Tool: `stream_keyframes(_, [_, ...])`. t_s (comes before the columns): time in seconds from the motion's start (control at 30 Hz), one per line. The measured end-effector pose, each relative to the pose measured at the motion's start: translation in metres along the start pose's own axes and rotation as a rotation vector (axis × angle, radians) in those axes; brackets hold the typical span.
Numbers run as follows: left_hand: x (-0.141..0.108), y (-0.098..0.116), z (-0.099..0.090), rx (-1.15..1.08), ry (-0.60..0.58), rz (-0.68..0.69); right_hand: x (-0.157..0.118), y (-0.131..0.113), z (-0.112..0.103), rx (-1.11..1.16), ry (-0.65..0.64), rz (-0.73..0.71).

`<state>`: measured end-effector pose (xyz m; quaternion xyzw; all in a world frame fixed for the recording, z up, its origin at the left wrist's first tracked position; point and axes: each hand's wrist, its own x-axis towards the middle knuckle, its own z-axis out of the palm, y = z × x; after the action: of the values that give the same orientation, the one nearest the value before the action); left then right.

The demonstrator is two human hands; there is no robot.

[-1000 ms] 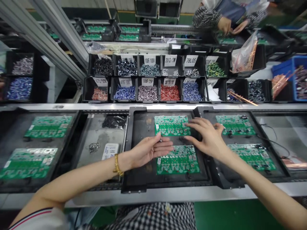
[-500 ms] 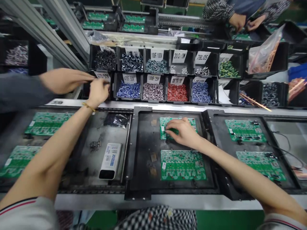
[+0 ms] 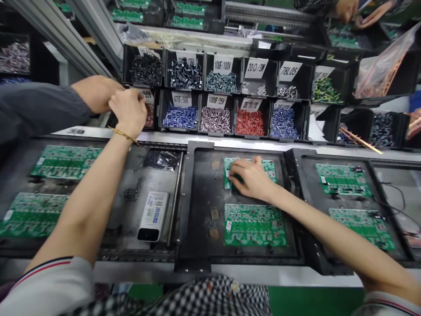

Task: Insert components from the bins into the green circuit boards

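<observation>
My left hand is over the bin marked "/50V", which holds small reddish parts. Its fingers are curled in and the tips are hidden, so what they hold cannot be seen. Right beside it, overlapping, is a co-worker's hand in a dark sleeve. My right hand rests over the upper green circuit board in the middle black tray. Thumb and fingers are bent together at the board's left part; anything between them is too small to make out. Below lies a second circuit board.
Two rows of labelled bins hold blue capacitors, red parts and others. A white power bank and a small pile of leaded parts lie left of the middle tray. More boards sit to the right. Another person's hands work opposite.
The whole view has shifted a little. My left hand has turned and drawn closer to the co-worker's hand, uncovering reddish parts in the bin. My right hand stays at the upper board.
</observation>
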<state>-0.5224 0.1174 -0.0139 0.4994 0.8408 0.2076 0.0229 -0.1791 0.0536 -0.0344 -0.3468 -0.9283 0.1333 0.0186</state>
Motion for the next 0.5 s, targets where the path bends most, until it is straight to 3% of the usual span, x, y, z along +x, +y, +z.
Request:
stream_keyframes(0.13, [-0.006,0.010,-0.005,-0.327,0.132,0.035,-0.001,-0.002,0.002,-0.049,0.024,0.000])
stream_keyframes(0.23, [-0.030,0.031,-0.005,-0.795,0.063,-0.031,-0.002,-0.005,0.005,-0.087,0.048,0.000])
stream_keyframes(0.3, [-0.059,0.052,-0.006,-1.129,-0.155,-0.147,-0.003,-0.006,0.008,-0.133,0.074,-0.008])
stream_keyframes(0.37, [-0.094,0.072,-0.007,-1.404,-0.461,-0.320,-0.005,-0.007,0.010,-0.171,0.104,-0.017])
stream_keyframes(0.43, [-0.127,0.088,-0.009,-1.510,-0.725,-0.481,-0.008,-0.008,0.006,-0.142,0.145,-0.002])
stream_keyframes(0.5, [-0.154,0.099,-0.008,-1.523,-0.908,-0.582,-0.014,-0.007,-0.002,-0.035,0.249,0.035])
